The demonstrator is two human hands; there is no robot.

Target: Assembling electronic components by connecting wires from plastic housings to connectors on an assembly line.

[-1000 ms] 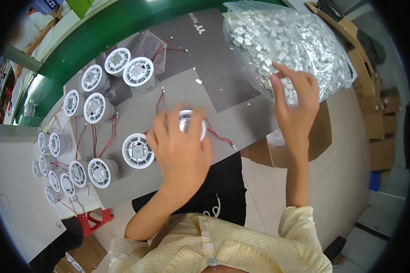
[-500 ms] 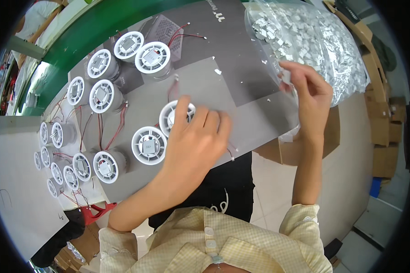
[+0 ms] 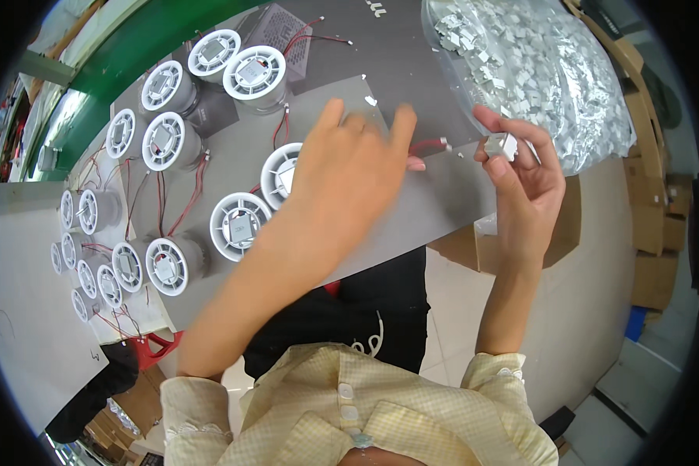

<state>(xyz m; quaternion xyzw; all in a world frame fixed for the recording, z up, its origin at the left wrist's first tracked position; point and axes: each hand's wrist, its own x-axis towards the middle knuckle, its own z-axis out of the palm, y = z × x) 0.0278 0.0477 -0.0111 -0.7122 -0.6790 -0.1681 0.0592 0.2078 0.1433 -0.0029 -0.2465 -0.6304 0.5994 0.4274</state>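
Note:
My left hand (image 3: pixel 346 171), partly blurred, reaches over the table with thumb and forefinger closed on a red wire lead (image 3: pixel 427 145). The lead's white connector end sticks out toward the right. In my right hand (image 3: pixel 524 182), a small white plastic block (image 3: pixel 501 145) is pinched between thumb and fingers, next to the bag. Under the left wrist stands a white round unit (image 3: pixel 241 226) with a spoked rim and a grey square in the middle. A second such unit (image 3: pixel 278 175) is half hidden by the left hand.
A clear plastic bag (image 3: pixel 551 85) full of small white pieces lies at the right, over a cardboard box (image 3: pixel 563 225). Several more spoked units (image 3: pixel 173 142) with red and black wires crowd the left. A perforated grey block (image 3: pixel 278 39) is drawn on the grey mat (image 3: pixel 412 70).
My left hand has moved up and right from the near spoked units, now with a wire lead. My right hand has turned, bringing the white block into clear sight.

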